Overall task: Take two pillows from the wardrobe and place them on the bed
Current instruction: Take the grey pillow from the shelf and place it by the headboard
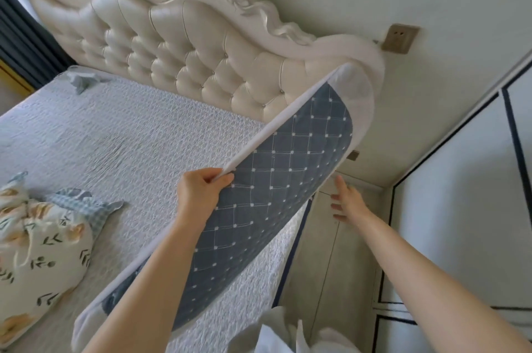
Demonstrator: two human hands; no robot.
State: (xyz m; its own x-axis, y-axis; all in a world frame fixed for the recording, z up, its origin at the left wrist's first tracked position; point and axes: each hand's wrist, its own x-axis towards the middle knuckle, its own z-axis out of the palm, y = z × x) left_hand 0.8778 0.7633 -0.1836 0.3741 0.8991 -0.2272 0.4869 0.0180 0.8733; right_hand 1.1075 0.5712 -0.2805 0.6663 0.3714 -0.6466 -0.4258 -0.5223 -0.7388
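Note:
A flat blue quilted pillow (276, 180) with white dots and a white border is held up over the right side of the bed (115, 134). My left hand (198, 191) grips its upper white edge between thumb and fingers. My right hand (347, 200) is open with fingers spread, just off the pillow's right edge, near the bedside cabinet. A floral pillow (40, 260) with a blue checked trim lies on the bed at the left. The wardrobe (466, 208), white with dark frame lines, stands at the right.
A cream tufted headboard (184, 44) runs along the wall. A pale wooden bedside cabinet (339, 252) fills the gap between bed and wardrobe. A wall socket (400, 37) sits above it. Dark curtains (20, 36) hang at far left. White cloth (288, 335) shows at the bottom edge.

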